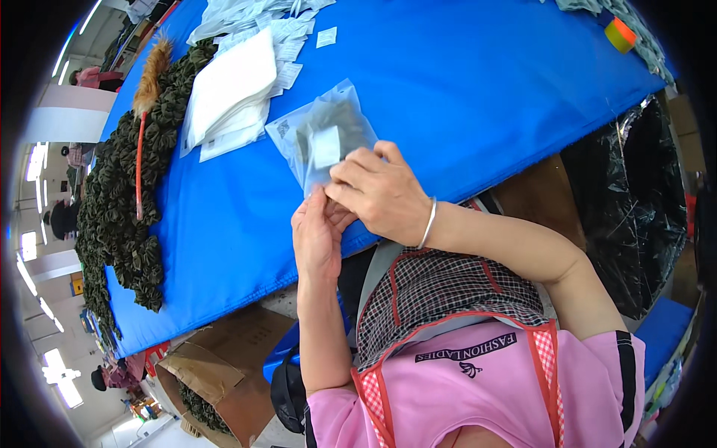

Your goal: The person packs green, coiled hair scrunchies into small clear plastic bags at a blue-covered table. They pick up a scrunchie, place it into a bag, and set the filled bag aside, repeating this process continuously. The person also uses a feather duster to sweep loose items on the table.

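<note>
Frosted plastic bag [299, 153], containing a dark green bundle [333, 118], is extending over the blue tablecloth [463, 89]; your left hand [318, 233] and right hand [390, 193] are pinching its near edge, fingers closed. You are probably handling something light, soft and slippery, that edge offering firm purchase.
</note>
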A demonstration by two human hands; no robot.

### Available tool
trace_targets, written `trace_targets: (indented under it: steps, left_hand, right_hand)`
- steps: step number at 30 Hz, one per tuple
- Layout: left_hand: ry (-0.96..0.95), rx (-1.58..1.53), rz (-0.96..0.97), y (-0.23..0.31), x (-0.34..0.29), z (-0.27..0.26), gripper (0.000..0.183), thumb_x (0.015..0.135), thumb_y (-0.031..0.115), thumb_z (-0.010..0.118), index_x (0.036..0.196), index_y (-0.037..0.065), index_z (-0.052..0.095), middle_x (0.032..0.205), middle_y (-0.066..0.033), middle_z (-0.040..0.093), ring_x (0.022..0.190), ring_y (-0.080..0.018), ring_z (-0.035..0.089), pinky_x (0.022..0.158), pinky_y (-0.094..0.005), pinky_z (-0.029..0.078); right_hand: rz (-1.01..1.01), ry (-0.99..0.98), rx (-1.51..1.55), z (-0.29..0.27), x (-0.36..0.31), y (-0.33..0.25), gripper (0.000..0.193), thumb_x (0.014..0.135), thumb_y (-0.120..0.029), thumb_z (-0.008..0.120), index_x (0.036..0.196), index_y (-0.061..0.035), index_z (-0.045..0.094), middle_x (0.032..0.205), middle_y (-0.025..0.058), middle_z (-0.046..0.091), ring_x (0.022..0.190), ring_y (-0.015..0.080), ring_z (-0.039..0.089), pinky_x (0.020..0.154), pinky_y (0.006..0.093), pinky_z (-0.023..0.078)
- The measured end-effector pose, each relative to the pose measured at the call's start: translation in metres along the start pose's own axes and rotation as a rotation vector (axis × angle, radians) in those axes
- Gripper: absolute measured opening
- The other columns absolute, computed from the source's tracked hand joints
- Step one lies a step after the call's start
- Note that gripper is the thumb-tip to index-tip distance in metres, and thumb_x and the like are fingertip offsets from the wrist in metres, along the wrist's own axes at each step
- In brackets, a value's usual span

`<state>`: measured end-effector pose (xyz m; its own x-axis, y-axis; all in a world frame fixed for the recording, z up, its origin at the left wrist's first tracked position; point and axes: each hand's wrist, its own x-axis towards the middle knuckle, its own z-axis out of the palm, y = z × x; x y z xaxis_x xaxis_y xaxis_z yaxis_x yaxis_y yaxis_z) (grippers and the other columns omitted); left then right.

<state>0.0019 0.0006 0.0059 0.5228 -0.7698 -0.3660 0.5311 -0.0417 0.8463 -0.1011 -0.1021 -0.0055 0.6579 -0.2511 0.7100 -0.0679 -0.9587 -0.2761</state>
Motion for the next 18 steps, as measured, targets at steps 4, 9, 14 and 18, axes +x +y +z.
trace_targets:
  steps: [4, 9, 14, 18]
  left_hand:
    - [0.098, 0.056, -0.066, 0.004, -0.003, 0.0, 0.027, 0.098, 0.026, 0.048, 0.088, 0.003, 0.058, 0.08, -0.0024, 0.06, 0.069, -0.0094, 0.06, 0.06, -0.0241, 0.051]
    - [0.157, 0.133, -0.052, 0.0, 0.007, -0.003, 0.027, 0.098, 0.025, 0.049, 0.085, 0.002, 0.058, 0.074, -0.0029, 0.06, 0.062, -0.0096, 0.058, 0.054, -0.0236, 0.048]
    - [0.244, 0.14, 0.011, -0.01, 0.013, -0.007, 0.026, 0.096, 0.023, 0.05, 0.088, 0.0, 0.057, 0.079, -0.0099, 0.063, 0.066, -0.017, 0.064, 0.054, -0.0254, 0.052]
    - [0.271, 0.236, -0.014, -0.001, 0.002, 0.012, 0.027, 0.096, 0.024, 0.052, 0.097, -0.003, 0.056, 0.081, -0.0113, 0.063, 0.065, -0.0199, 0.066, 0.056, -0.0253, 0.055]
  right_hand:
    - [-0.118, -0.002, -0.018, 0.009, -0.008, -0.009, 0.006, 0.073, -0.016, 0.056, 0.075, -0.0108, 0.059, 0.077, 0.0, 0.053, 0.084, 0.0166, 0.051, 0.081, 0.0373, 0.038]
    - [-0.051, -0.062, 0.02, 0.011, -0.004, -0.006, 0.008, 0.072, -0.013, 0.057, 0.078, -0.0092, 0.054, 0.079, 0.0024, 0.051, 0.083, 0.0183, 0.052, 0.079, 0.0365, 0.036]
    - [0.202, -0.069, 0.51, -0.001, -0.009, 0.006, 0.009, 0.073, -0.007, 0.059, 0.076, -0.0115, 0.051, 0.079, 0.0043, 0.048, 0.083, 0.0221, 0.047, 0.074, 0.0366, 0.033]
    - [0.603, 0.011, 0.833, -0.107, -0.02, 0.053, 0.004, 0.084, -0.002, 0.055, 0.085, -0.0058, 0.056, 0.08, 0.0069, 0.059, 0.078, 0.0185, 0.059, 0.07, 0.0331, 0.048]
